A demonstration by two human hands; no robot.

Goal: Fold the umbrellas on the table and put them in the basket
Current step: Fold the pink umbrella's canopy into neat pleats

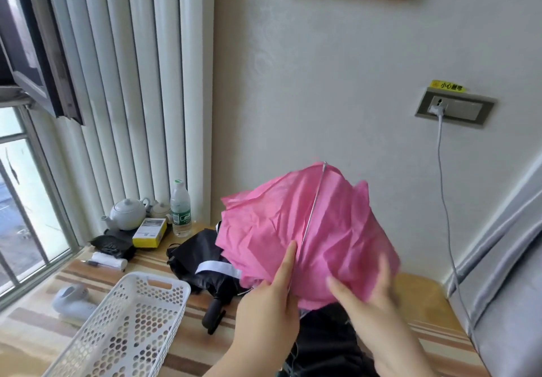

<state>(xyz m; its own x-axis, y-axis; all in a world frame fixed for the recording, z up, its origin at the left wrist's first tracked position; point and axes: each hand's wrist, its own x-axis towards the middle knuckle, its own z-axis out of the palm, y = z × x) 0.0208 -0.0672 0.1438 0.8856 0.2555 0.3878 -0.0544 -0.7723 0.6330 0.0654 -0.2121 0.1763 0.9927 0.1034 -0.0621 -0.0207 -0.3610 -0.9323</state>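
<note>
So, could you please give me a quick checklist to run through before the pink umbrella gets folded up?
1. Pink umbrella collapsed: not ok, canopy loose and rumpled.
2. Left hand on the canopy by a rib: ok.
3. Right hand placed: cannot tell, blurred.
4. Basket free to receive: ok.
5. Black umbrella folded: not ok, lying loose on the table.

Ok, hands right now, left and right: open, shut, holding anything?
Left hand: fingers straight, pressing against the pink umbrella canopy beside a metal rib; open.
Right hand: motion-blurred, fingers extended at the pink fabric; appears open, no grip visible.
</note>
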